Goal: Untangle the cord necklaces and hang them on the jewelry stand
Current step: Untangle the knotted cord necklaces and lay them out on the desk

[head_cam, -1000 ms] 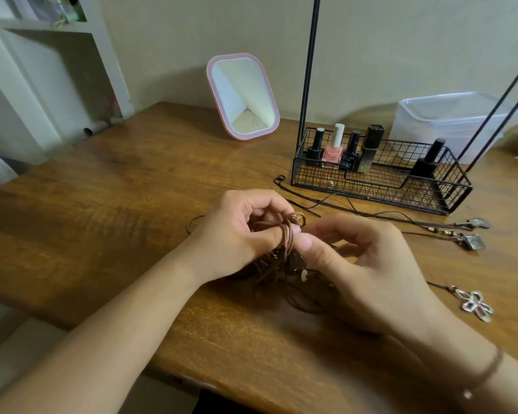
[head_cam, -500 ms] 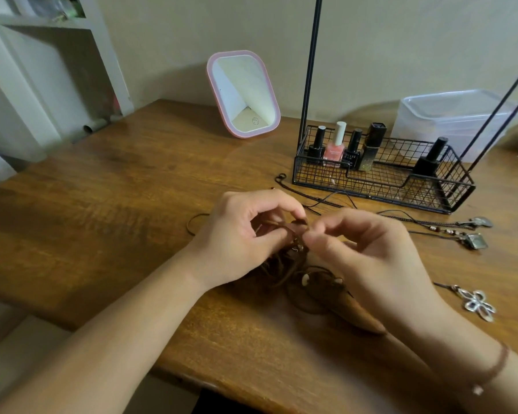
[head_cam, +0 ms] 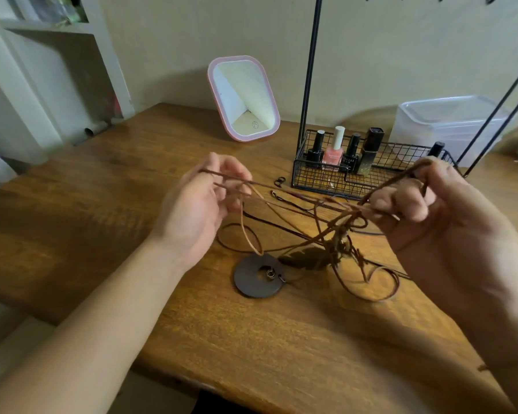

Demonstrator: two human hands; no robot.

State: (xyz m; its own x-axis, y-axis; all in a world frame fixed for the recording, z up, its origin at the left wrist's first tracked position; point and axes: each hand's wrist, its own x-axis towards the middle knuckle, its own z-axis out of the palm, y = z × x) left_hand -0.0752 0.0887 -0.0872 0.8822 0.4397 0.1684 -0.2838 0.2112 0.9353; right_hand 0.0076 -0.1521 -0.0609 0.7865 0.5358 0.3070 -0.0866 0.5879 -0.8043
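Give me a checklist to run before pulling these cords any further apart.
1. Left hand holds a cord end: ok, a brown cord is pinched at its fingertips.
2. Right hand holds the other side: ok, its fingers are curled round a loop.
3. Tangle free of knots: not ok, a knotted cluster hangs near the right hand.
4. Round dark pendant clear of the pull: cannot tell, it lies on the table and a cord loop runs down to it.
5. Jewelry stand ready for hanging: cannot tell, its top is mostly out of frame.
6. Loose black cords kept out: not ok, they cross under the brown ones.
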